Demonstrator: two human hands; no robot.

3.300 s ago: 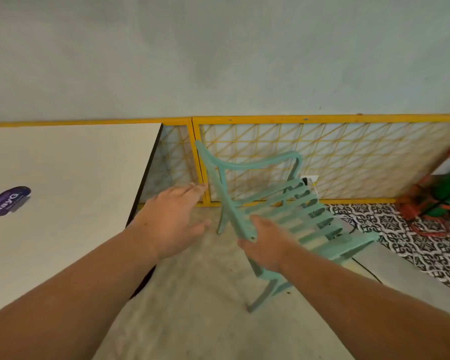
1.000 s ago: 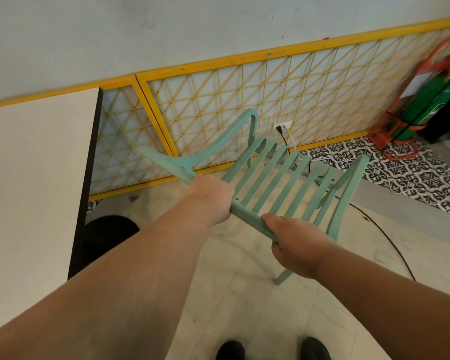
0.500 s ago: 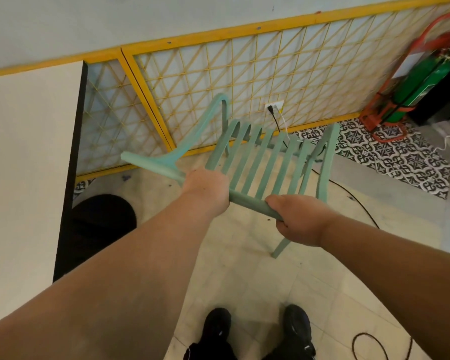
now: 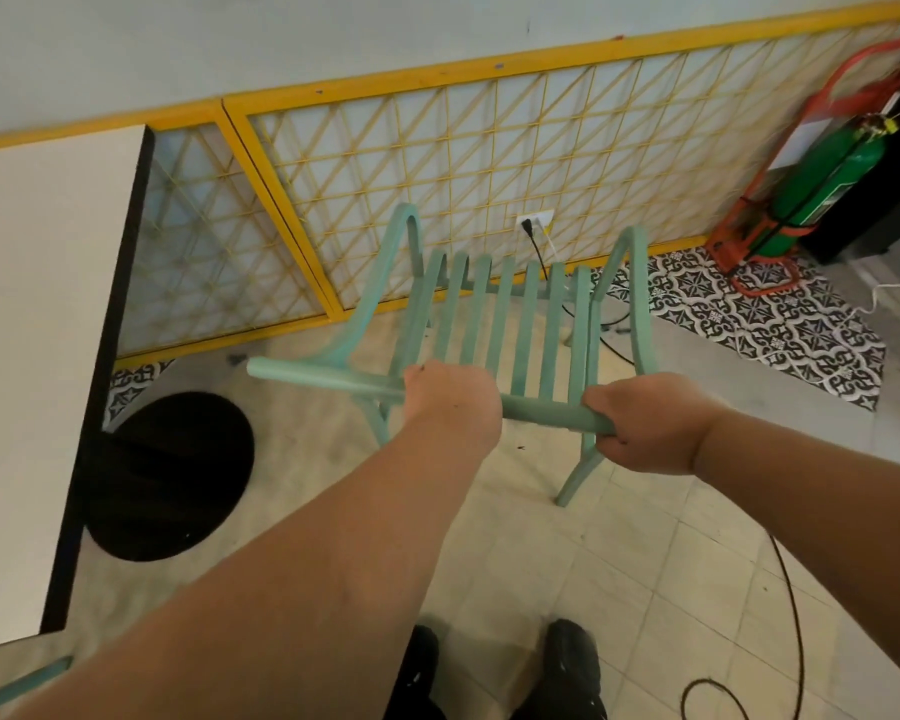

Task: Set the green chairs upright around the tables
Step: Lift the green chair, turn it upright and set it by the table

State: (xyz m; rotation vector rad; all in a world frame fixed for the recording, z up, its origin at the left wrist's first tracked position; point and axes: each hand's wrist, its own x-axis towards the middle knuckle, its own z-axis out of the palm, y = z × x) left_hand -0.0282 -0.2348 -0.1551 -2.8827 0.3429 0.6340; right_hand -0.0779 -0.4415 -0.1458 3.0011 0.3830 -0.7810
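Observation:
A pale green slatted chair (image 4: pixel 500 314) with curved armrests stands in front of me, its back toward me and its seat facing the wall. My left hand (image 4: pixel 450 394) is closed on the chair's top rail left of middle. My right hand (image 4: pixel 645 420) grips the same rail at its right end. Two of the chair's legs show on the tiled floor. A white table (image 4: pixel 42 324) with a black edge stands to the left of the chair.
The table's round black base (image 4: pixel 172 475) rests on the floor at left. A yellow lattice panel (image 4: pixel 437 163) lines the wall behind the chair. A green cylinder in a red stand (image 4: pixel 822 174) sits at right. Black cables (image 4: pixel 785 615) trail over the floor. Another green chair part (image 4: pixel 17 685) shows at bottom left.
The chair has swung from tilted sideways to squarely facing the wall with its legs down. Both hands stay on the top rail. The view has dropped toward my shoes.

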